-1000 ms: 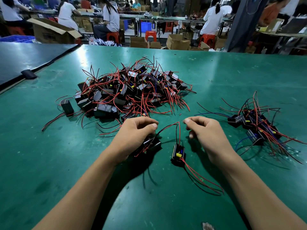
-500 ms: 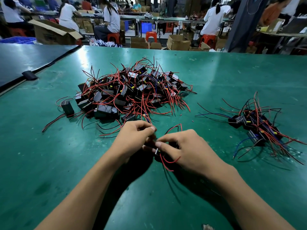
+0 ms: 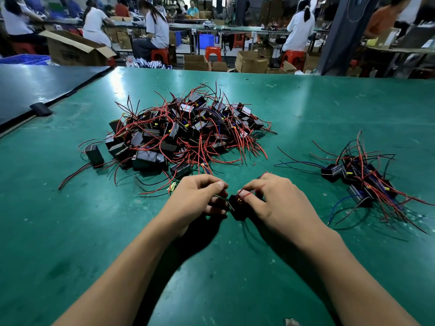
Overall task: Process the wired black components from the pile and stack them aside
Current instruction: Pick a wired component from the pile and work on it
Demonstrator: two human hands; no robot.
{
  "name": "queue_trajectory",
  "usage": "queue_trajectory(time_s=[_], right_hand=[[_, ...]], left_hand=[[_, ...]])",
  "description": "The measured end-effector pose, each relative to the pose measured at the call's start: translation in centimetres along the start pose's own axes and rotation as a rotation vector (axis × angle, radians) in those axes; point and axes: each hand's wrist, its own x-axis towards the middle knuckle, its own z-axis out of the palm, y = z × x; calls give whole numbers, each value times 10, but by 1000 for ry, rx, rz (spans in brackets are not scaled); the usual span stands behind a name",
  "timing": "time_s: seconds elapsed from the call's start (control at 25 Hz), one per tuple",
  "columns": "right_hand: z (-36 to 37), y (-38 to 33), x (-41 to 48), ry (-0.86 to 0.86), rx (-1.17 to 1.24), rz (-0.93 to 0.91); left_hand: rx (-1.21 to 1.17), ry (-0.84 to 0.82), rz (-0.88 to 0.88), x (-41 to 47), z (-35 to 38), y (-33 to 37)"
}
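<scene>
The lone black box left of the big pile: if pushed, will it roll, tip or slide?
The lone black box has flat faces, so it probably slides, not rolls. It stands tall, so it may tip. Its thin wires look floppy and would likely trail.

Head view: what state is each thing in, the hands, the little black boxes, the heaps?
Left hand: curled, pinching the black component's wires.
Right hand: curled round that component, pinching its red wire.
Black component: held between both hands.
Large pile: tangled heap on the table.
Small pile: loosely heaped at right.
Cardboard box: flaps open.
</scene>
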Motion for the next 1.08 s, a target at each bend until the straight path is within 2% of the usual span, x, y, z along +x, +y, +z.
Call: queue_trajectory(time_s=[0.12,0.28,0.4,0.56,0.6,0.76,0.88,1.0,1.08], right_hand=[[-1,7,1,62,107,44],[-3,6,2,90,122,-48],[-12,2,3,162,285,-41],[-27,-12,-2,-58,845,-2],[-28,-14,-3,-109,875,-19],[-18,-13,-4,-271,504,1],[-16,-6,-3,-296,352,8],[-18,5,2,-175,255,14],[-16,16,8,-46,384,125]], left_hand=[[3,-2,-10,-1,1,0],[-13,-60,-33,-2,0,1],[-41,-97,-63,-3,2,2],[-95,-206,-107,-6,5,3],[-112,-240,-122,-7,7,3],[-137,-229,-145,-7,9,2],[-148,-188,-143,-6,6,2],[-147,-174,-140,-6,6,3],[-145,-168,-142,-6,6,3]])
